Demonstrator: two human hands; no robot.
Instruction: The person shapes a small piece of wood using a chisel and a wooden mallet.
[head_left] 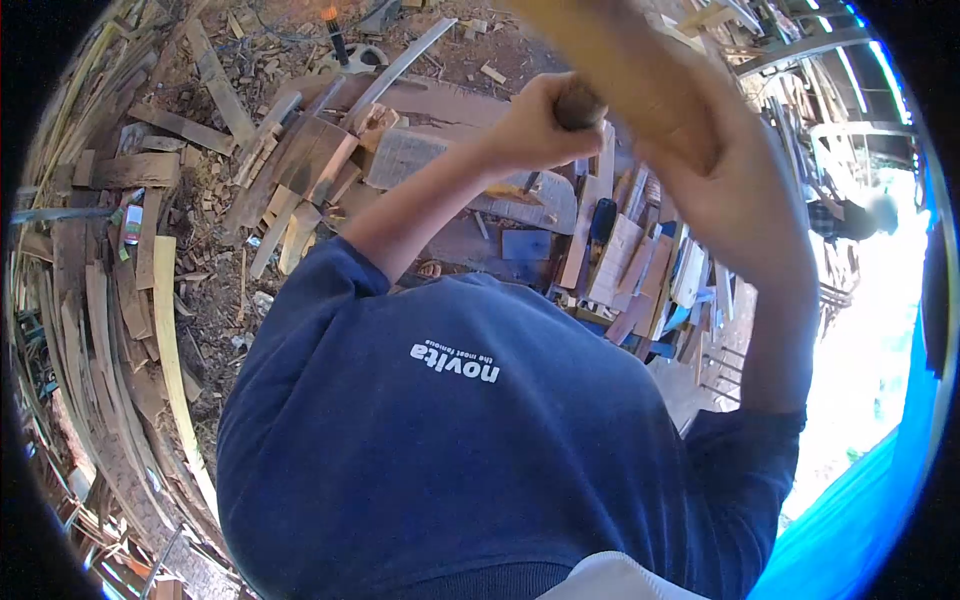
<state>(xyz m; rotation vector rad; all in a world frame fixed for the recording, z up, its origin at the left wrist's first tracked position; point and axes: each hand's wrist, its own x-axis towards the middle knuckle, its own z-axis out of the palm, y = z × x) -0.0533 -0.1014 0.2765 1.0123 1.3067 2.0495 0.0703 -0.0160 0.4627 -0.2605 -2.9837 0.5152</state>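
Observation:
My left hand (550, 125) is closed round a dark, round-ended piece (580, 106), raised over the bench. My right hand (715, 165) is nearer the camera, with its fingers wrapped round a light brown wooden piece (625, 65). That piece is blurred and runs out of the top of the view. Whether the two held pieces are joined cannot be made out. Below the hands lie a grey wooden block (405, 158), a flat blue-grey square (526, 244) and a black-handled object (603, 220).
Wood offcuts (630, 265) crowd the bench's right side. Long boards (170, 340) curve along the left, and chips litter the ground. An orange-topped tool (332, 25) stands at the top. A blue sheet (850, 520) hangs at the lower right.

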